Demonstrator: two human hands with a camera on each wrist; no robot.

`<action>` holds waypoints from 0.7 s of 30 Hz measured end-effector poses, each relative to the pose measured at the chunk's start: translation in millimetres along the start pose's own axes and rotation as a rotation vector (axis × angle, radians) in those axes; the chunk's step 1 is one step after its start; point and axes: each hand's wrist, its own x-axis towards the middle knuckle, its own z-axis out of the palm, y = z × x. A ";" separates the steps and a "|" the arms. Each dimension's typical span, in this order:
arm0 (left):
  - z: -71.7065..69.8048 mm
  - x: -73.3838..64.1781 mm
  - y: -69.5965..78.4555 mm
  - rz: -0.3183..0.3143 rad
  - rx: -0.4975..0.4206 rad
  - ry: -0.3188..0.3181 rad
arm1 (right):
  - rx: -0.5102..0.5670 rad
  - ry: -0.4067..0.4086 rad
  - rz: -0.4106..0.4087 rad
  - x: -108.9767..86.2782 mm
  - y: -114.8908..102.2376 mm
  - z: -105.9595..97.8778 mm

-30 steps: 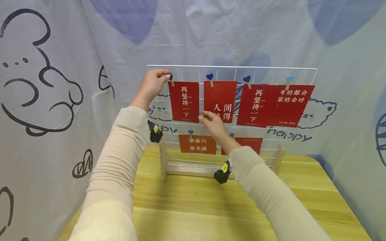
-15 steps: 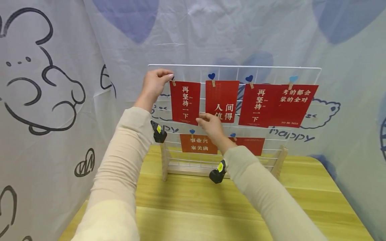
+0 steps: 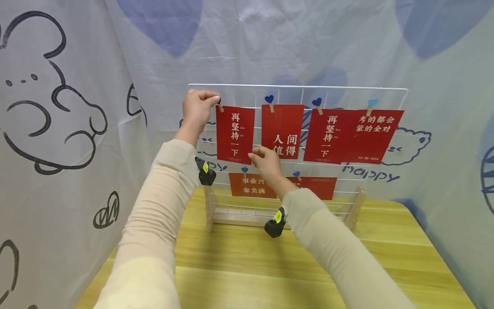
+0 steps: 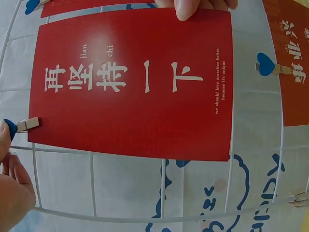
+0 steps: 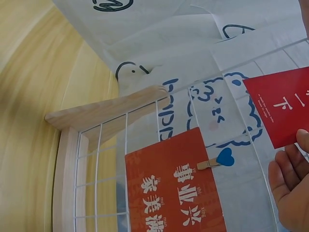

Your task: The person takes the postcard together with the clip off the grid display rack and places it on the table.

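Note:
A red card (image 3: 233, 137) with white characters hangs at the upper left of a white wire grid (image 3: 297, 86). My left hand (image 3: 196, 109) pinches a small wooden clothespin (image 4: 28, 124) with a dark blue heart, which grips the card's upper left corner. In the head view the fingers mostly cover that heart. At the card's lower right corner, the thumb and fingers of my right hand (image 3: 269, 165) pinch the edge. The left wrist view shows the card turned sideways, its face slightly bowed.
More red cards hang along the top row from heart clothespins, among them a card (image 3: 282, 124) just to the right. Below hang an orange-red card (image 5: 176, 181) and another red card (image 3: 318, 187). The grid stands on wooden feet (image 3: 209, 210) on a wooden table (image 3: 239, 257); a printed cloth (image 3: 247, 38) hangs behind.
My right hand has shifted a little left and down, and the card's lower edge has swung left with it. My left hand stays at the clothespin.

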 end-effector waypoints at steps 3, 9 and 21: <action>1.8 -0.1 1.0 0.012 -0.019 0.026 | 0.015 -0.006 0.009 -0.4 0.7 -1.4; 4.0 -0.6 1.4 0.027 -0.037 0.086 | 0.030 -0.013 0.014 -2.4 0.9 -4.4; 5.2 -2.2 -0.9 0.034 -0.081 0.134 | 0.044 -0.045 0.003 -9.2 0.2 -9.0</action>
